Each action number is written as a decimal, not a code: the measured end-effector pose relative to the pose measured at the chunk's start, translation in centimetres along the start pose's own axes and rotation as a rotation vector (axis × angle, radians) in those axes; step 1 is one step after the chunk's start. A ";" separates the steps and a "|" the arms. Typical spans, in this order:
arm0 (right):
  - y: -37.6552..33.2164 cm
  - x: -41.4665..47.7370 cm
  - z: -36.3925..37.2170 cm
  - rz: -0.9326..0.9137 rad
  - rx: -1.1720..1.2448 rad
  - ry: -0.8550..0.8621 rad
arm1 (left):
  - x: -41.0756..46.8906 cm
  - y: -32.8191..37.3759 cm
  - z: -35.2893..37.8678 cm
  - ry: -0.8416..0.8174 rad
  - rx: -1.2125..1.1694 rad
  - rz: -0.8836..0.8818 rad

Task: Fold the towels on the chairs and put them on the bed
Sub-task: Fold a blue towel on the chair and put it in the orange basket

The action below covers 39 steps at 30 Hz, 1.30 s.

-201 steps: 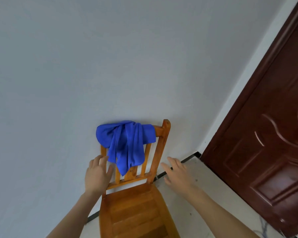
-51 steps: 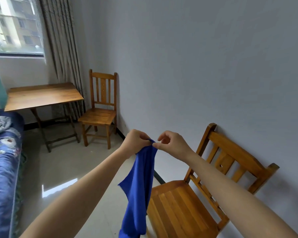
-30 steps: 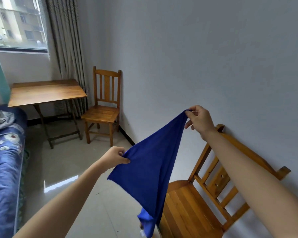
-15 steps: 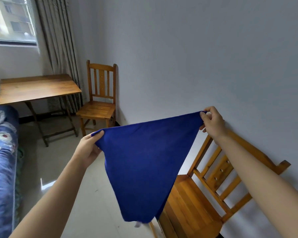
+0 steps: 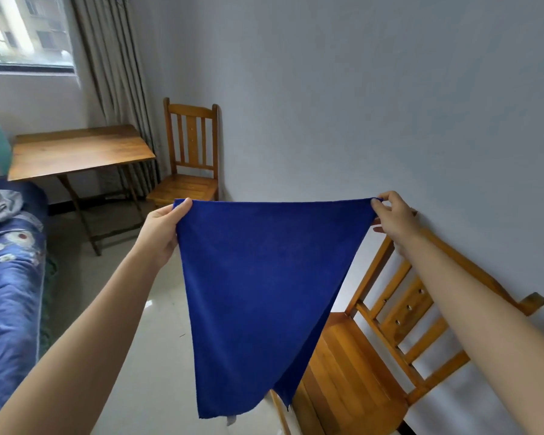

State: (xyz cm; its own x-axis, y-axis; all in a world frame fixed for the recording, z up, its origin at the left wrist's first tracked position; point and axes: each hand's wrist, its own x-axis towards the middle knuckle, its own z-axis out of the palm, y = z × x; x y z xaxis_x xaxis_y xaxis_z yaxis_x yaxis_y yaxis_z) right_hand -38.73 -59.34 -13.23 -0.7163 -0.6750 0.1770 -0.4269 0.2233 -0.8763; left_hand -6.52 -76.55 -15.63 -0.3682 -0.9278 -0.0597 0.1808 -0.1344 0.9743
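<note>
Pale grey walls close off the room, with a window (image 5: 25,29) and curtain (image 5: 113,73) at the far end, a wooden tabletop (image 5: 76,152) below them and a far chair (image 5: 190,158) in the corner beside it. On my feed the blue towel (image 5: 258,293) is held up in the air and rests on nothing. The left grip (image 5: 162,233) pinches one top corner between thumb and fingers and the right grip (image 5: 393,219) pinches the other. The top edge runs taut and level between them, and the cloth hangs down to a lopsided bottom hem. It hangs in front of the near chair (image 5: 374,372), whose seat is bare, and above the tiled floor (image 5: 107,277). The bed (image 5: 10,293), with a blue flowered cover and some crumpled grey cloth on it, lies along the left side, well apart from the towel. I judge this step to be the spreading-out before the first fold. Nothing is folded yet, and I see no folded towel on the part of the bed in view. Next I would bring the two top corners together to halve the towel, keeping both pinches firm, then halve it again. The lower corners hang unevenly, so they may not meet cleanly unless the cloth is shaken straight first.
</note>
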 end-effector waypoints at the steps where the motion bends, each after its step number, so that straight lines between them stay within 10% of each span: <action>1: 0.2 0.9 -0.3 0.001 0.016 0.000 | 0.2 0.2 0.7 0.010 0.016 0.011; 21: 1.7 16.2 -11.4 -0.186 0.288 -0.062 | 0.8 5.0 17.5 0.112 -0.095 0.258; 39: 18.0 1.4 -17.8 0.125 0.141 -0.148 | -16.8 -10.8 20.0 0.042 0.019 -0.152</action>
State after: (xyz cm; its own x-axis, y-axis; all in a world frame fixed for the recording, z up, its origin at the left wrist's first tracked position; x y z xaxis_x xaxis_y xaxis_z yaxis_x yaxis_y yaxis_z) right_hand -57.24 -43.71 -20.75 -0.6656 -0.7463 0.0051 -0.2515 0.2179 -0.9430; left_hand -20.55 -52.55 -20.77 -0.3517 -0.9109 -0.2158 0.1079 -0.2685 0.9572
